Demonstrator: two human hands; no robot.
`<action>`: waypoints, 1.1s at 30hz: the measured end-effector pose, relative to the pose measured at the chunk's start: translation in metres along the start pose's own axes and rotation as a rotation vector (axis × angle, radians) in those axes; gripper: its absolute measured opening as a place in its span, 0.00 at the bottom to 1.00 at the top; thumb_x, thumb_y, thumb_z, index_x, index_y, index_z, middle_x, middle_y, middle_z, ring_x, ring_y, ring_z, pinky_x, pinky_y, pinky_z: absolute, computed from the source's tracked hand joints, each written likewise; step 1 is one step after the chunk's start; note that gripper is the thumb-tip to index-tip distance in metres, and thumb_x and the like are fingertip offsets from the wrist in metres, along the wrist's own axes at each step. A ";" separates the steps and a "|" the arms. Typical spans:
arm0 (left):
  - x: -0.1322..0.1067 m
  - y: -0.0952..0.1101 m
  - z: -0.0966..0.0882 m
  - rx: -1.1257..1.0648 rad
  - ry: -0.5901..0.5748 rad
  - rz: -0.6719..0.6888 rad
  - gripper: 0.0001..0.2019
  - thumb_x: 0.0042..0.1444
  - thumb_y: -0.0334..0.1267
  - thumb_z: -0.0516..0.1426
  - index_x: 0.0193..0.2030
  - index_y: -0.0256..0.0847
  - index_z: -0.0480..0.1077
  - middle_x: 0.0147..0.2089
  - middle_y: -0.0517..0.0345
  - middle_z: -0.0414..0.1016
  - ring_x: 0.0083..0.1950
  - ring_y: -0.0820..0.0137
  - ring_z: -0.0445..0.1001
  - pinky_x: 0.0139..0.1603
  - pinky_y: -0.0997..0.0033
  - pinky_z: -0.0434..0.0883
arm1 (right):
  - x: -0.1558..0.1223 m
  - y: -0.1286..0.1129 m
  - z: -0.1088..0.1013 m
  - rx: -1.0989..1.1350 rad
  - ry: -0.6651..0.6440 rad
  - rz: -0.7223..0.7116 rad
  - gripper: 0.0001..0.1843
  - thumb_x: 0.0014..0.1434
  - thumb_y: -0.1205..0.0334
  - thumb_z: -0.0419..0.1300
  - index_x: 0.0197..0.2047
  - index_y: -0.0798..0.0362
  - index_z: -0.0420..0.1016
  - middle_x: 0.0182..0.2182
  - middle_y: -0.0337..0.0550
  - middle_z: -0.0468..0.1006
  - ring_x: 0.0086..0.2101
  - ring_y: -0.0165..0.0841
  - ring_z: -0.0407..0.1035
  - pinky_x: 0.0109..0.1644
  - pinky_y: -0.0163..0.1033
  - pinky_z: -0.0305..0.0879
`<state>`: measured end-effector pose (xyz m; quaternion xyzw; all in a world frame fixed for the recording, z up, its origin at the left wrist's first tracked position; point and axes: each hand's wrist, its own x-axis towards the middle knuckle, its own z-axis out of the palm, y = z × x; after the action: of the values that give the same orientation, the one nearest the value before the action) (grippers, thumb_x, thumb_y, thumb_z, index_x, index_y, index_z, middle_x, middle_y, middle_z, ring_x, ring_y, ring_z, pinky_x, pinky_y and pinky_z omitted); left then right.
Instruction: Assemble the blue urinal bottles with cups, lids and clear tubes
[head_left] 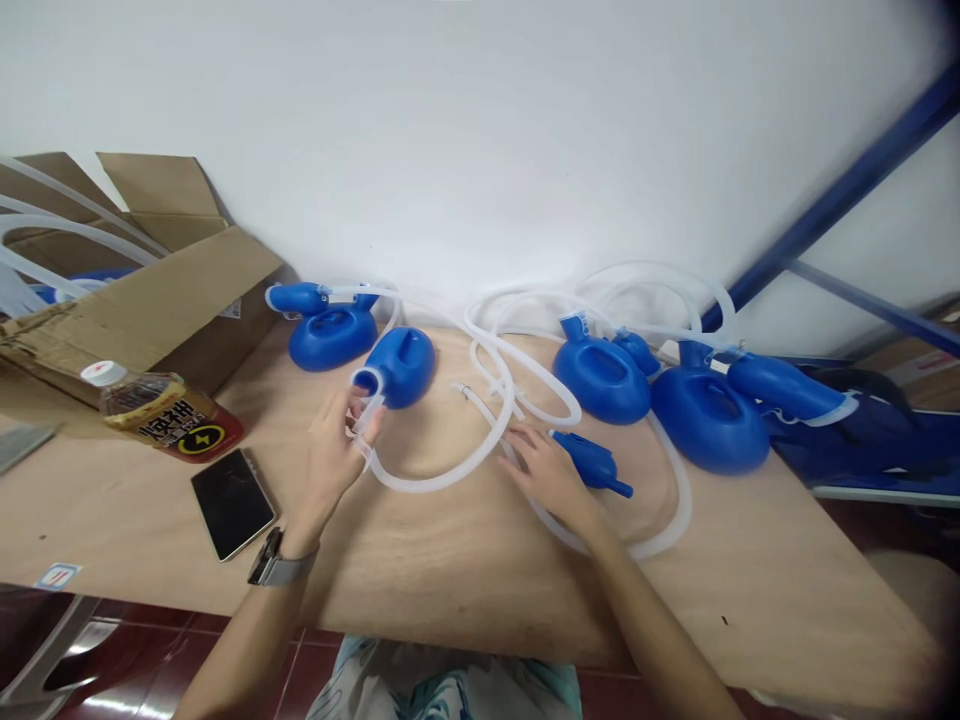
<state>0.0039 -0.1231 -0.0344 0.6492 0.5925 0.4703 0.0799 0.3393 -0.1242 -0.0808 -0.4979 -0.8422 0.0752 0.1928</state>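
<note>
My left hand (pixel 339 442) is closed on a translucent cap (pixel 367 420) at the end of a clear plastic tube (pixel 420 485). It holds the cap close to the open mouth of a blue urinal bottle (pixel 405 365), which lies tilted on the table; whether they touch I cannot tell. The tube loops across to my right hand (pixel 551 470). There the fingers are stretched out and apart, resting at the tube. Just beyond this hand lies a blue funnel-shaped piece (pixel 592 462) with a narrow spout.
More blue bottles stand along the wall, one (pixel 334 335) at left, others (pixel 600 380) (pixel 709 420) at right, with coiled tubes. An open cardboard box (pixel 150 310), a drink bottle (pixel 169 415) and a phone (pixel 234 503) occupy the left. The wooden table (pixel 420 580) ends near my body.
</note>
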 end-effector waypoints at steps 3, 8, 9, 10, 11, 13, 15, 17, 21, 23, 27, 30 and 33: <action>-0.007 -0.004 0.020 -0.150 -0.134 -0.156 0.16 0.68 0.54 0.57 0.39 0.44 0.64 0.51 0.51 0.79 0.40 0.66 0.77 0.40 0.65 0.75 | 0.017 -0.003 0.023 -0.107 -0.026 0.064 0.24 0.70 0.57 0.59 0.66 0.54 0.74 0.65 0.61 0.74 0.64 0.57 0.69 0.64 0.63 0.71; -0.017 -0.017 0.063 -0.067 -0.373 -0.134 0.20 0.75 0.50 0.47 0.64 0.42 0.66 0.61 0.43 0.77 0.59 0.58 0.78 0.60 0.52 0.76 | 0.031 -0.016 0.049 -0.155 -0.052 0.179 0.24 0.70 0.63 0.58 0.68 0.56 0.72 0.62 0.63 0.77 0.63 0.55 0.69 0.63 0.60 0.70; -0.017 -0.020 0.070 0.003 -0.416 -0.073 0.21 0.75 0.48 0.46 0.66 0.42 0.66 0.64 0.43 0.76 0.64 0.56 0.76 0.65 0.50 0.73 | 0.031 -0.017 0.052 -0.166 -0.064 0.183 0.23 0.71 0.64 0.57 0.67 0.57 0.73 0.63 0.63 0.76 0.63 0.54 0.69 0.64 0.59 0.70; -0.018 -0.024 0.076 0.069 -0.459 -0.013 0.20 0.75 0.45 0.46 0.66 0.41 0.67 0.66 0.42 0.74 0.68 0.55 0.72 0.69 0.48 0.69 | 0.029 -0.017 0.054 -0.175 -0.075 0.175 0.22 0.71 0.66 0.56 0.66 0.57 0.74 0.64 0.62 0.76 0.63 0.53 0.69 0.65 0.58 0.69; -0.018 -0.028 0.081 0.123 -0.497 0.033 0.20 0.74 0.43 0.47 0.66 0.41 0.68 0.67 0.42 0.73 0.70 0.54 0.70 0.72 0.46 0.67 | 0.027 -0.017 0.055 -0.179 -0.083 0.160 0.22 0.71 0.69 0.55 0.65 0.56 0.75 0.64 0.61 0.76 0.63 0.52 0.69 0.66 0.58 0.69; -0.018 -0.035 0.089 0.182 -0.564 0.070 0.18 0.72 0.42 0.51 0.62 0.39 0.72 0.67 0.40 0.72 0.71 0.50 0.67 0.74 0.43 0.64 | 0.020 -0.016 0.056 -0.165 -0.096 0.119 0.25 0.69 0.74 0.53 0.66 0.54 0.75 0.63 0.58 0.76 0.62 0.50 0.69 0.65 0.57 0.69; -0.018 -0.041 0.094 0.214 -0.625 0.071 0.20 0.66 0.42 0.58 0.62 0.39 0.74 0.67 0.38 0.72 0.70 0.46 0.67 0.73 0.40 0.64 | 0.012 -0.014 0.054 -0.114 -0.100 0.100 0.28 0.67 0.76 0.52 0.67 0.52 0.75 0.61 0.55 0.78 0.60 0.50 0.70 0.63 0.56 0.71; -0.015 -0.046 0.094 0.243 -0.689 0.074 0.28 0.58 0.41 0.65 0.66 0.41 0.72 0.68 0.38 0.70 0.70 0.44 0.67 0.72 0.39 0.64 | 0.006 -0.013 0.049 -0.012 -0.076 0.141 0.28 0.67 0.74 0.52 0.67 0.50 0.75 0.58 0.54 0.79 0.56 0.47 0.73 0.60 0.53 0.73; 0.007 -0.047 0.084 0.261 -0.915 0.185 0.44 0.51 0.39 0.68 0.76 0.49 0.61 0.77 0.43 0.61 0.78 0.45 0.58 0.75 0.44 0.62 | -0.003 -0.012 0.032 0.280 0.062 0.288 0.29 0.67 0.70 0.52 0.69 0.50 0.71 0.57 0.52 0.78 0.55 0.43 0.76 0.60 0.48 0.75; 0.024 -0.042 0.082 0.239 -0.954 0.275 0.41 0.55 0.34 0.63 0.77 0.48 0.60 0.77 0.46 0.62 0.78 0.50 0.60 0.76 0.50 0.63 | -0.010 -0.011 0.024 0.335 0.087 0.341 0.30 0.66 0.69 0.53 0.69 0.49 0.71 0.57 0.51 0.77 0.55 0.43 0.77 0.60 0.49 0.75; 0.057 -0.022 0.104 0.229 -0.831 0.362 0.32 0.63 0.26 0.49 0.75 0.43 0.62 0.72 0.43 0.67 0.71 0.56 0.69 0.72 0.54 0.68 | -0.037 -0.011 0.014 0.332 0.032 0.399 0.29 0.65 0.66 0.54 0.67 0.47 0.74 0.59 0.50 0.78 0.55 0.46 0.77 0.60 0.52 0.75; 0.077 -0.006 0.140 0.272 -0.818 0.443 0.30 0.69 0.30 0.49 0.77 0.44 0.58 0.79 0.39 0.55 0.77 0.50 0.60 0.72 0.46 0.66 | -0.064 -0.012 0.002 0.355 -0.006 0.405 0.26 0.69 0.61 0.53 0.67 0.50 0.75 0.60 0.52 0.80 0.59 0.48 0.76 0.65 0.55 0.72; 0.090 0.004 0.177 0.347 -0.873 0.574 0.27 0.71 0.39 0.53 0.75 0.40 0.59 0.81 0.34 0.49 0.81 0.44 0.48 0.74 0.39 0.61 | -0.091 -0.011 -0.016 0.366 -0.127 0.418 0.25 0.72 0.54 0.52 0.67 0.51 0.75 0.61 0.53 0.81 0.59 0.51 0.76 0.65 0.57 0.71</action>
<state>0.1183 0.0321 -0.0822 0.9231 0.3724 0.0557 0.0783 0.3755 -0.2097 -0.0851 -0.6120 -0.7040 0.2952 0.2068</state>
